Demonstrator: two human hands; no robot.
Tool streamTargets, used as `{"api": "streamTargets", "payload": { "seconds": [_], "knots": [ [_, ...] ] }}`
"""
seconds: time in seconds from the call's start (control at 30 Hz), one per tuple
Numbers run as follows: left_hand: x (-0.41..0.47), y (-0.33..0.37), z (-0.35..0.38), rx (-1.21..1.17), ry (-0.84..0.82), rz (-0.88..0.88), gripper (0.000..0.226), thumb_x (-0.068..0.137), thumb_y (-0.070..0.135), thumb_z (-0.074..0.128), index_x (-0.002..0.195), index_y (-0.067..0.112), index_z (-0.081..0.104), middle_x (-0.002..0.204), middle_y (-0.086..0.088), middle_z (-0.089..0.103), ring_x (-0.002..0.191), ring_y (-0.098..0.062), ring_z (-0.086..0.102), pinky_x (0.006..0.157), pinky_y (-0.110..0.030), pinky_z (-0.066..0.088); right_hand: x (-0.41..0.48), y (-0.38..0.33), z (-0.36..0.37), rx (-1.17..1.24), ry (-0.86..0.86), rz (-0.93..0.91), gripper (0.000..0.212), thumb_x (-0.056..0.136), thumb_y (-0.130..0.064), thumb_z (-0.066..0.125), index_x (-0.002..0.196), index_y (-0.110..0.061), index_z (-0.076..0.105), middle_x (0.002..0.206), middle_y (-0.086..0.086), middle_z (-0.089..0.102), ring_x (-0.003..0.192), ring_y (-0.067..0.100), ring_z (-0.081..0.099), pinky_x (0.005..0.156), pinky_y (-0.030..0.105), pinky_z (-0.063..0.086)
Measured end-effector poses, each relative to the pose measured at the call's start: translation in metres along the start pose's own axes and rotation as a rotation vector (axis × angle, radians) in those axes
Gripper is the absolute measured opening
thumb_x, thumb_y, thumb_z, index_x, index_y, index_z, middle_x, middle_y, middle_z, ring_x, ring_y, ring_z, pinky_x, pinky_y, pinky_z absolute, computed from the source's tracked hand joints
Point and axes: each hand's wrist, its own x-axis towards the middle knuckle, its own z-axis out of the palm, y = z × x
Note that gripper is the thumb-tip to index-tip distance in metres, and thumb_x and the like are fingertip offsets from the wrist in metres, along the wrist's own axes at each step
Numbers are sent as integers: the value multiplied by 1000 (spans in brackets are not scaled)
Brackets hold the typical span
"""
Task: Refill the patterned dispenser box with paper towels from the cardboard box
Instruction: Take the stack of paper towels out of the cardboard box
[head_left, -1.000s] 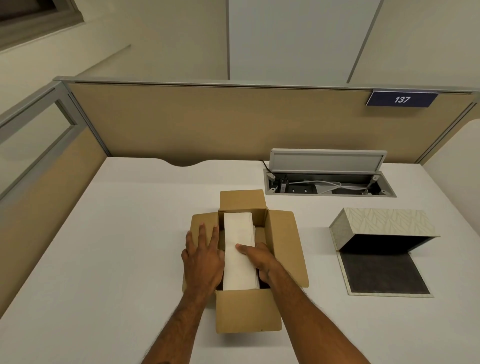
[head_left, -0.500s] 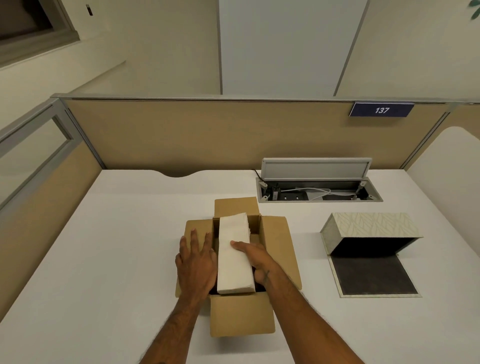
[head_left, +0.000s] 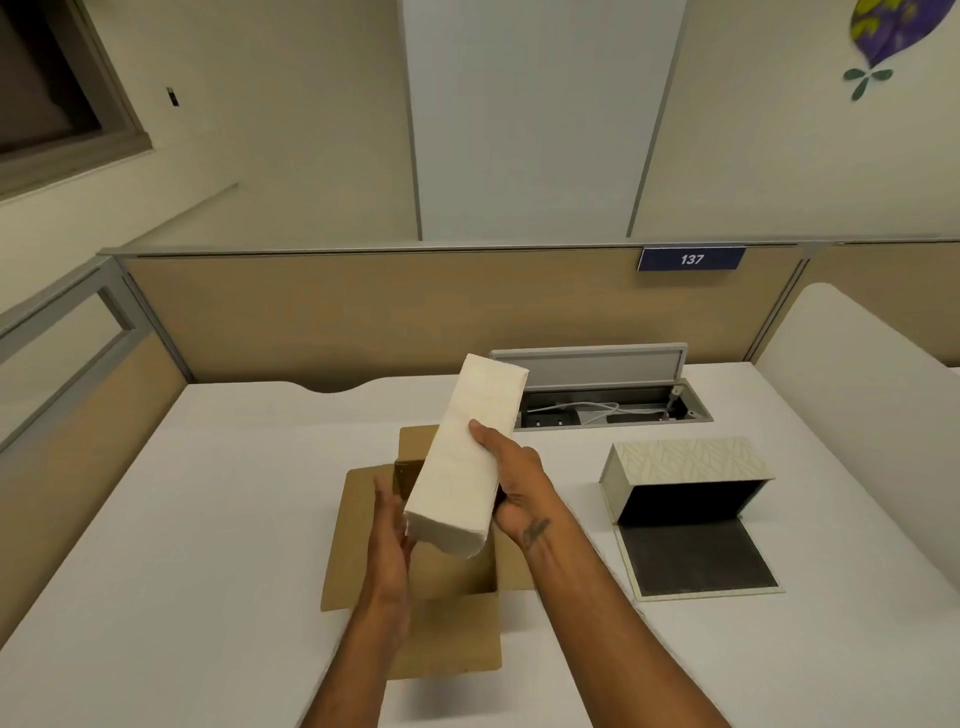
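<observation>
White desk (head_left: 208, 519), thick white towel stack (head_left: 462, 462)

White desk surface (head_left: 218, 519), matte, with a curved cut-out at its rear edge. Tan cubicle partition (head_left: 363, 317) along the back, capped by a grey metal rail; a second partition with a glazed panel (head_left: 57, 358) on the left side. Blue number plate (head_left: 691, 259) reading "137", fixed at the top of the rear partition. Recessed cable tray (head_left: 613, 410) set into the desk, its grey lid (head_left: 597, 364) raised, white cables inside. Leaf-shaped wall decal (head_left: 883, 36), purple and yellow, upper right. Dark window (head_left: 41, 88), upper left. Pale wall panel (head_left: 535, 114) behind.
</observation>
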Motion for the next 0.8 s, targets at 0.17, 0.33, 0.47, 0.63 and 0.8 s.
{"api": "streamTargets", "payload": {
  "seconds": [0.17, 0.33, 0.47, 0.63, 0.8],
  "knots": [
    [-37, -8, 50, -288, -64, -13, 79, 66, 84, 49, 126, 33, 58, 118, -5, 69, 115, -27, 60, 101, -47, 45, -27, -22, -24, 94, 106, -93, 43, 83, -22, 74, 121, -11, 58, 110, 13, 72, 98, 32, 70, 81, 46, 59],
    [-72, -22, 112, -320, -94, -9, 79, 61, 69, 66, 129, 31, 52, 121, -7, 63, 113, -28, 58, 94, -47, 51, -53, -32, -65, 137, 247, -161, 57, 83, -26, 73, 131, -20, 44, 118, 11, 65, 102, 30, 65, 92, 55, 54],
    [-93, -44, 159, -200, -48, 49, 64, 76, 50, 67, 133, 33, 44, 124, -3, 59, 112, -26, 58, 94, -52, 52, -74, -42, -106, 156, 324, -218, 68, 80, -28, 75, 136, -25, 36, 116, 9, 63, 100, 28, 66, 89, 54, 56],
    [-112, -66, 193, -63, -108, 107, 53, 86, 48, 60, 134, 35, 44, 119, -1, 56, 106, -22, 58, 66, -29, 60, -97, -68, -173, 213, 380, -295, 85, 73, -29, 80, 140, -33, 27, 112, 4, 61, 100, 24, 64, 80, 46, 59],
    [-113, -74, 208, 42, -191, 16, 61, 77, 56, 66, 129, 30, 47, 116, -5, 54, 104, -26, 58, 73, -31, 60, -112, -95, -245, 147, 471, -351, 81, 75, -32, 79, 141, -26, 32, 121, 7, 58, 107, 25, 59, 92, 47, 56]
  ]
}}
